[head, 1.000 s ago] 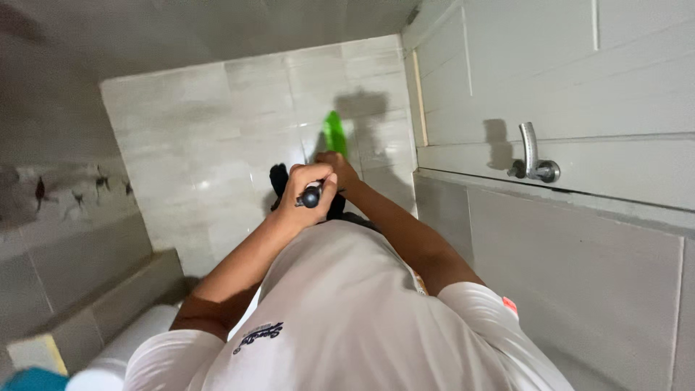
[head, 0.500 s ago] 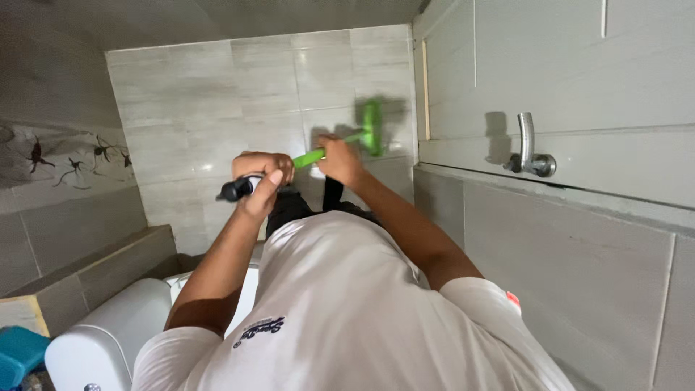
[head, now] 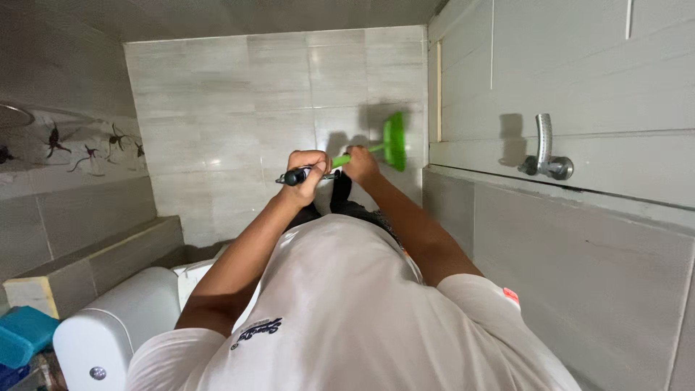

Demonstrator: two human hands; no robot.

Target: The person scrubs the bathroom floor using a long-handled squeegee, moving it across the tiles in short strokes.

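While both hands hold it, the green brush (head: 394, 141) lies toward the frame's upper right.
Left hand (head: 308, 170) wraps the dark handle end; right hand (head: 360, 165), nearer the head, clasps the shaft.

a green brush (head: 384, 145) with a black grip end, held level, its long handle running from nine to three o'clock. its flat green head stands upright at the three o'clock end, against the pale tiled floor.

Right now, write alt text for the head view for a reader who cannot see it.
Both hands grip a green long-handled brush against a pale tiled wall: left hand on the black grip end, right hand nearer the head. A white toilet tank sits lower left, a metal tap right.
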